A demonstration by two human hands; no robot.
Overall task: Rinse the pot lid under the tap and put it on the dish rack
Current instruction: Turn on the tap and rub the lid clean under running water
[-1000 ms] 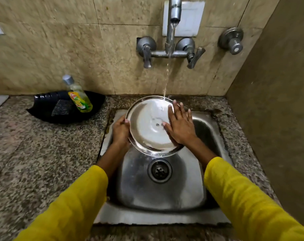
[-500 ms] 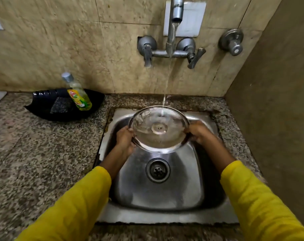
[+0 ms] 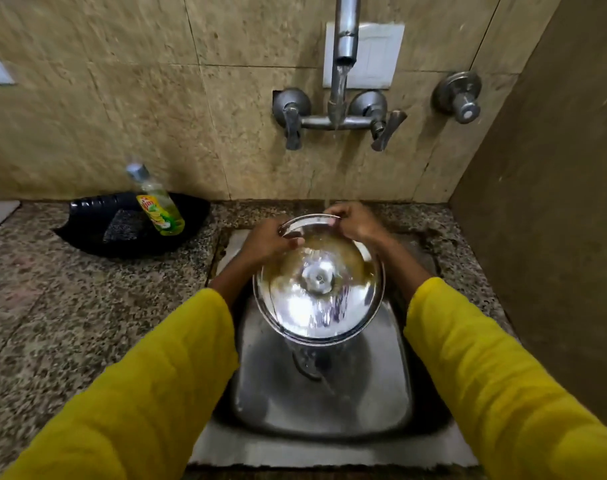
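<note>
Water runs from the tap (image 3: 345, 46) on the tiled wall and falls toward the far edge of the pot lid (image 3: 318, 282), which is held tilted over the steel sink (image 3: 381, 393), far rim high and near rim low, its shiny face and centre knob turned up toward the camera. The left hand (image 3: 265, 242) grips the lid's upper left rim, fingers curled over the edge. The right hand (image 3: 355, 221) is closed on the far rim, just beside the left, right where the stream lands. Both forearms in yellow sleeves (image 3: 485, 375) reach in from the near corners and bracket the basin.

The lid hangs above the middle of the basin and covers the drain; its near edge is clear of the sink floor, with open basin showing below and toward the camera. On the right a plain brown side wall (image 3: 555, 202) stands close to the sink's edge, leaving only a narrow strip of speckled counter (image 3: 52, 306) there. To the left the counter opens wide. At the back of it, against the wall, sits a black tray (image 3: 87, 230) holding a dish soap bottle (image 3: 160, 207) leaning over and a dark scrub pad (image 3: 120, 225), well apart from the hands. No dish rack shows in this view.
</note>
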